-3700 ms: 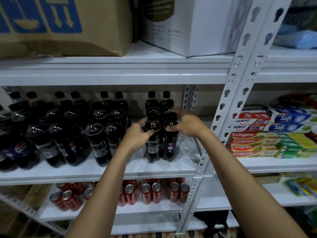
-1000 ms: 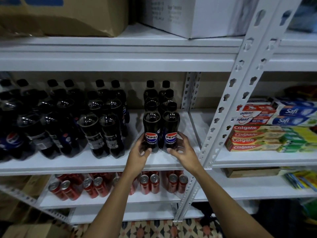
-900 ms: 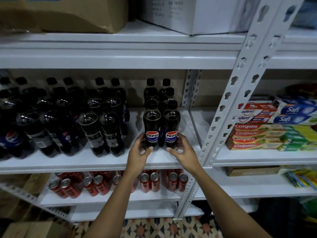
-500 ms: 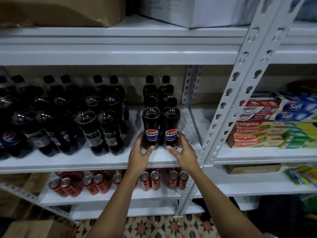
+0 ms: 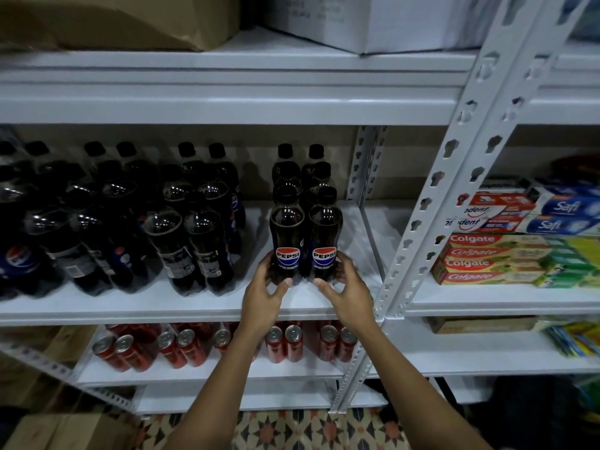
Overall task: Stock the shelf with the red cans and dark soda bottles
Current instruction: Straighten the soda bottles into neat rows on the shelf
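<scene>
Your left hand (image 5: 264, 295) cups the base of the left front bottle (image 5: 287, 237) and your right hand (image 5: 347, 292) cups the base of the right front bottle (image 5: 325, 237). Fingers curl loosely round the lower sides and thumbs sit near the front, so the hold looks light rather than clenched; how firmly either hand presses I cannot tell. Both bottles stand upright, long axis vertical, touching each other at the near edge of the middle shelf (image 5: 194, 306), labels facing you, with more bottles lined up directly behind them. They lie just beyond and above your palms, each hand nearest its own bottle, so any final nudge would probably run straight back along the row. To the left stand the larger dark bottles (image 5: 188, 248), well apart from this pair. The red cans (image 5: 282, 344) sit on the shelf below, directly under your wrists.
</scene>
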